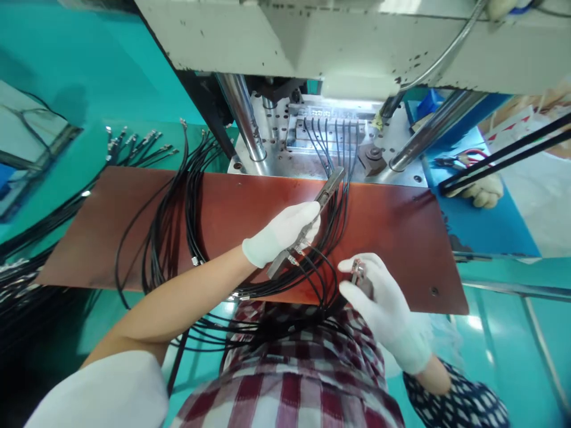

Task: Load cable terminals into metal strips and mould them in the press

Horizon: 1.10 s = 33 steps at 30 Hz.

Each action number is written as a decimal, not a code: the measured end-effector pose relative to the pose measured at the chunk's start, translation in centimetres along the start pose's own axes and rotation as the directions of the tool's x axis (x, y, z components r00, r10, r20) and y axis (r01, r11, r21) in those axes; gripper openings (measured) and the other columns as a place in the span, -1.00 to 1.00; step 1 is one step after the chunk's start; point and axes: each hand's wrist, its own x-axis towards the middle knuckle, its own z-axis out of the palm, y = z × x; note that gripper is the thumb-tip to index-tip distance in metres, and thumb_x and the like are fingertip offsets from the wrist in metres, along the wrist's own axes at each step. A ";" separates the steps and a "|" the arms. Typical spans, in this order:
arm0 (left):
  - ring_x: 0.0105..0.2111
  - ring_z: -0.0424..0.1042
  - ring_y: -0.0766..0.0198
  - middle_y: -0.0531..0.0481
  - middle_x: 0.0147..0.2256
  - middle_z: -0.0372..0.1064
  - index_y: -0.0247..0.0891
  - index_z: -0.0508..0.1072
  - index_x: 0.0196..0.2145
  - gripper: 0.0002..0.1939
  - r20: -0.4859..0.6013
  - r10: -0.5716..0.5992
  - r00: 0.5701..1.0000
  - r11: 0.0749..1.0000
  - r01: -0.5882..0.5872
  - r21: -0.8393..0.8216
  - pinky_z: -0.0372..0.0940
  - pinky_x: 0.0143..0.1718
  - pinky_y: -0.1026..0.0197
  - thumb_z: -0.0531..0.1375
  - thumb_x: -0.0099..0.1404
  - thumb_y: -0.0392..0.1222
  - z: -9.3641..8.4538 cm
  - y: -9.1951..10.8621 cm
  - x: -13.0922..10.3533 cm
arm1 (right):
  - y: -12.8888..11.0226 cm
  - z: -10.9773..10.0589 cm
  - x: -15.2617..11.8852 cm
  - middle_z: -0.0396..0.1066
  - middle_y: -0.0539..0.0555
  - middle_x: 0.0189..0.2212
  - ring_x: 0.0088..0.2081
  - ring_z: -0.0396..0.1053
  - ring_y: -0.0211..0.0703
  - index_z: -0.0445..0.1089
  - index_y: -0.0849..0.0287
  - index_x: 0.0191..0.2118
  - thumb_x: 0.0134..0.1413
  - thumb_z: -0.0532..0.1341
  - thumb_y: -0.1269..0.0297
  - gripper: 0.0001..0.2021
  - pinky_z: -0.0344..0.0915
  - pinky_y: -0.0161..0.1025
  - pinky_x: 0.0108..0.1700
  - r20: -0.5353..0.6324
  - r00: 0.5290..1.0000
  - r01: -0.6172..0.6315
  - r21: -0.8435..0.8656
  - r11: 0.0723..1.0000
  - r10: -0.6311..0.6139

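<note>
Cables point(332, 232), thin and black, run from under our left hand point(283, 232) up into the mould block point(325, 128) of the press, and more loop down toward our lap. The left grip is pressed around a flat metal bar point(319, 205) that angles up toward the block; several cable ends sit just beneath that grip. Our right hand point(383, 309) pinches a small metal connector point(357, 270) between thumb and forefinger, just right of the loops. We judge that the bar could snag the seated cables and drag them out of their slots, since it crosses right over them. The loose loops below both grips could also tangle. The big bundle point(173, 220) lies well left on the brown tabletop point(401, 238). We cannot make out the slots themselves under the glare, and the connector is mostly hidden by the glove.
</note>
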 end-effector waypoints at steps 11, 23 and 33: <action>-0.73 -0.14 0.49 0.18 -0.63 -0.11 -0.21 0.12 -0.53 -0.44 0.247 -0.128 0.961 0.956 0.186 -0.226 -0.14 -0.71 0.34 0.10 0.33 0.31 -0.6 7.8 -4.4 | 0.0 0.1 1.4 0.23 -0.07 -0.50 -0.44 0.23 -0.27 0.42 0.09 -0.06 0.21 0.27 0.08 -0.73 0.26 -0.27 -0.33 0.071 0.973 -0.174 0.848 0.500 0.219; -0.67 0.11 0.46 0.10 -0.61 0.17 -0.28 0.24 -0.50 -0.43 0.086 -0.089 0.992 0.986 0.076 0.148 0.07 -0.66 0.36 0.02 0.40 0.28 0.7 2.5 -0.8 | -3.1 0.2 4.6 0.36 -0.07 -0.58 -0.65 -0.01 -0.40 0.34 0.18 -0.10 0.11 0.30 0.14 -0.69 -0.15 -0.33 -0.59 0.112 0.985 -0.171 0.509 0.844 0.132; -0.63 0.11 0.45 0.10 -0.59 0.15 -0.29 0.24 -0.48 -0.47 0.114 -0.045 0.992 0.996 0.036 0.084 0.07 -0.61 0.34 -0.01 0.45 0.21 0.0 1.8 -0.5 | -3.0 1.6 6.4 0.24 -0.10 -0.54 -0.54 0.08 -0.36 0.35 0.16 -0.25 0.22 0.23 0.16 -0.83 0.05 -0.29 -0.45 0.129 0.990 -0.113 0.560 0.820 0.048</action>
